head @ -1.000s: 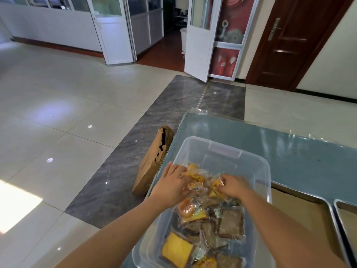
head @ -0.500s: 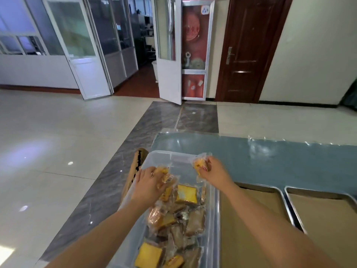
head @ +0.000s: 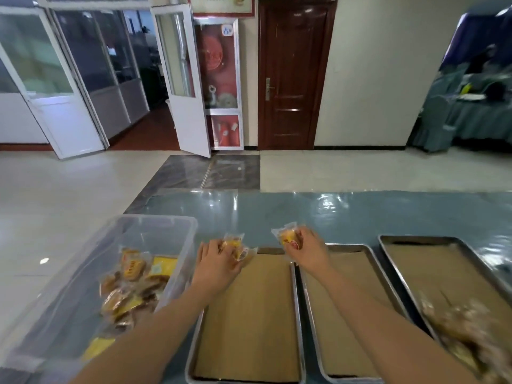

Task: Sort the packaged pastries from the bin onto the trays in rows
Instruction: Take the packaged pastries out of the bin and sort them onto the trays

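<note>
— Hands first: what are they doing?

— Left hand [head: 219, 259] has its fingers curled round a small wrapped pastry [head: 235, 245], over the far left corner of the first tray [head: 296, 314]. Right hand [head: 307, 250] pinches a second wrapped pastry [head: 288, 238], yellow with a red label, raised above the far edge where the first and second trays meet.

— Is either pastry down on a tray?

— The left one is at the paper lining or just above it — I cannot tell whether it touches. The right one is clearly held in the air.

— Where is the bin?

— At about 9 o'clock from the hands: a clear plastic bin [head: 155, 225] on the blue-green table [head: 346, 214], just beside the first tray. A heap of wrapped pastries [head: 133, 284] lies in it, orange, yellow and brown.

— And the trays?

— Three metal trays side by side, each lined with brown paper. The first sits at 6 o'clock from the left hand, the second tray [head: 368, 250] under the right forearm, the third tray [head: 415, 238] at 3 o'clock. Something blurred and brownish [head: 465, 336] lies in the near part of the third — too smeared to name.

— Beyond the table?

— Tiled floor, a dark wooden door [head: 293, 73] at 12 o'clock, and white glazed doors [head: 182, 79] at 11.
</note>
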